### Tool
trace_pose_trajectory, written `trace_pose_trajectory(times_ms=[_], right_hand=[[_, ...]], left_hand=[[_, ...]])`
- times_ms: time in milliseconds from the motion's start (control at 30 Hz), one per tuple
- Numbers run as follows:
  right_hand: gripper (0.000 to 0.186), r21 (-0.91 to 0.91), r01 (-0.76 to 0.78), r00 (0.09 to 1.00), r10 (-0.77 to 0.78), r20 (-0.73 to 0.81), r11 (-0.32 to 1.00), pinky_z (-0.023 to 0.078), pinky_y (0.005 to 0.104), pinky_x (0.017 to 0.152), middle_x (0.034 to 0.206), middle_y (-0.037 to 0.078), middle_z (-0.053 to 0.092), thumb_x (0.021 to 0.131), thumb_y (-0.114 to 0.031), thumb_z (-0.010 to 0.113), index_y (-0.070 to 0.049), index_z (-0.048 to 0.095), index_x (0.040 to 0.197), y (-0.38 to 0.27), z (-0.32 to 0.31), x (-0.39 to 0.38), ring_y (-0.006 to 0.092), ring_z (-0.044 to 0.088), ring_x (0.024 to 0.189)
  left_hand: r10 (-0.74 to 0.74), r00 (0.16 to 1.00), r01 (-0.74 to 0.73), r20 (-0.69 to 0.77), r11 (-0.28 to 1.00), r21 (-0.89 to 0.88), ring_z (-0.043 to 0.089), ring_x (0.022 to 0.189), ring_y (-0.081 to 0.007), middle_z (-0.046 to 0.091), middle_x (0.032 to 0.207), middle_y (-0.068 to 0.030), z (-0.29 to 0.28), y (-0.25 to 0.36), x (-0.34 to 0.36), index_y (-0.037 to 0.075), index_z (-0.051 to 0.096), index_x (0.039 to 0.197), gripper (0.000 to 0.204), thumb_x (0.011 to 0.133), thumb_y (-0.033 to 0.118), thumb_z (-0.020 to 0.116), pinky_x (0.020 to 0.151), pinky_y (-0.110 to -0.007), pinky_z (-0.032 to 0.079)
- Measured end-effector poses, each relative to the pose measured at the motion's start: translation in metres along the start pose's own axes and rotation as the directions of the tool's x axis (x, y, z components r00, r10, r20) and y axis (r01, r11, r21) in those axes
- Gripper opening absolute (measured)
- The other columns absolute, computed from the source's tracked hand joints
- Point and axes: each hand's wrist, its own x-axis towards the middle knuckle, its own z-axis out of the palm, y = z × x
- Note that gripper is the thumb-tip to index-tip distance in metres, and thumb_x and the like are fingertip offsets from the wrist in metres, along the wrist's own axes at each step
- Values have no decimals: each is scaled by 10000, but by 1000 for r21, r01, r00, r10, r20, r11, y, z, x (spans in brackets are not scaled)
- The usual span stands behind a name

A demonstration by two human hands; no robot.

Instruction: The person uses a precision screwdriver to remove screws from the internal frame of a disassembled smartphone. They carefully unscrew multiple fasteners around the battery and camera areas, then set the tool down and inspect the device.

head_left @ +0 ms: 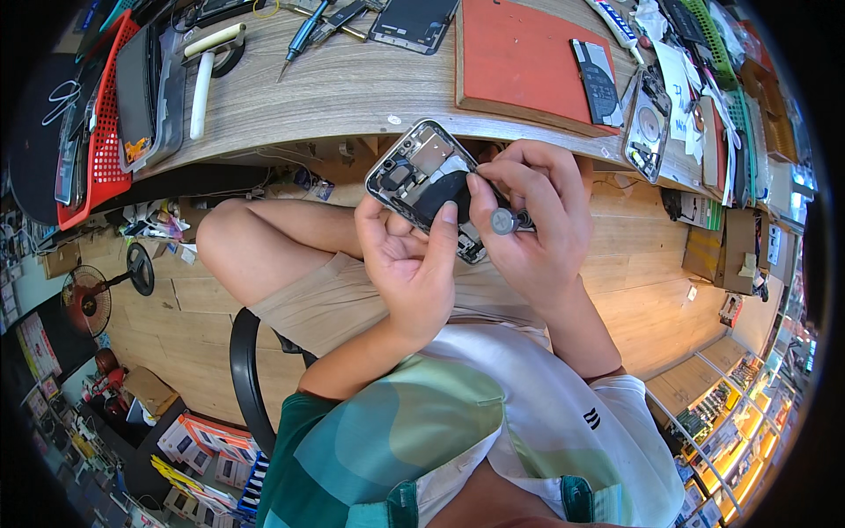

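A: Where is the opened smartphone with a metal frame [412, 195]?

B: Off the desk, on the person's side of the thick orange-red rectangular board [528, 62], below the board's near left corner. It is tilted in the two hands, its inner parts facing up.

A: How does the left hand [409, 268] grip it?

B: It clasps the phone: fingers behind the lower left edge, thumb laid on the flat black part [444, 195] inside.

A: And the right hand [537, 211]?

B: Its fingers are curled, with thumb and fingertips drawn close together over the phone's right side. I can't tell what the tips pinch. The same hand holds a grey tool with a round, cross-marked cap [503, 221], which shows just under the thumb.

A: What lies around the board?

B: On its right end rests a black and silver L-shaped battery [598, 84]. Just right of it lies an opened phone housing with a silver rim [649, 123]. To its left are a dark rectangular screen panel [414, 22] and, further along, a slim blue screwdriver [305, 37]. Well to the left stand a cream-and-white hammer-shaped tool [202, 88] and a red perforated plastic basket [107, 145].
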Motion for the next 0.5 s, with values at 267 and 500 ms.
trace_pose_trajectory(times_ms=[267, 500], right_hand=[[252, -61, 80, 997, -81, -5, 995, 560, 283, 613, 1060, 111, 614, 813, 98, 827, 30, 767, 1049, 1, -2, -5, 150, 672, 763], [262, 23, 59, 994, -57, -97, 998, 510, 279, 548, 1068, 99, 635, 812, 46, 840, -5, 779, 1062, 3, 2, -3, 135, 620, 682]], left_hand=[[-13, 1000, 12, -24, 1000, -15, 668, 1191, -188, 672, 1288, -173, 4, 3, 1, 26, 389, 1423, 553, 962, -155, 633, 1028, -314, 531], [14, 1000, -13, -28, 1000, 16, 667, 1187, -185, 661, 1298, -170, 4, 4, 1, 28, 388, 1427, 567, 955, -160, 640, 1027, -316, 533]])
